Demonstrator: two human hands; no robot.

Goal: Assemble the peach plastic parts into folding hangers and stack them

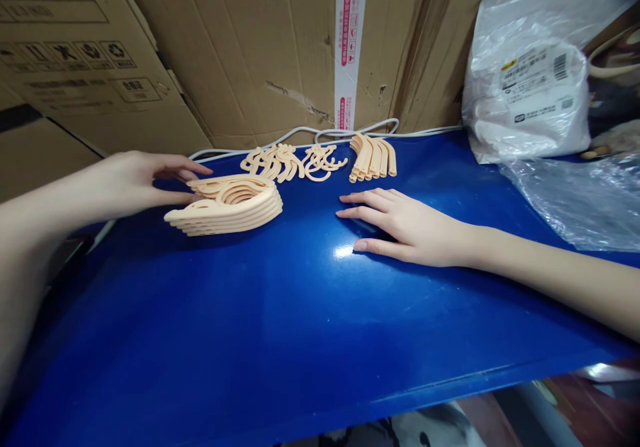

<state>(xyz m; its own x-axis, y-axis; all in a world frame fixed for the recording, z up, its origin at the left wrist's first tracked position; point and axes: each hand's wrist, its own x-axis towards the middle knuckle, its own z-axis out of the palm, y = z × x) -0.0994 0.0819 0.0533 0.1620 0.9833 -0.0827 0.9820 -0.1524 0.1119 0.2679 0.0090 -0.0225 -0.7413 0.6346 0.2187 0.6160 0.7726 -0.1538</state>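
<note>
A stack of beige plastic curved pieces that look like hanger bodies lies on the blue table, left of the middle. At its left end is my left hand, fingers stretched and apart; the thumb tip meets the stack, and some fingertips are partly hidden behind it. My right hand rests on the table with its fingers spread and nothing in it. Beyond it stands a row of beige curved arm pieces. Several beige hooks lie heaped farther left, with thinner curved hooks beside them.
Cardboard boxes form a wall along the back edge. A white cable runs in front of them. At the right are a white labelled plastic bag and clear plastic wrap. The table's front edge shows below.
</note>
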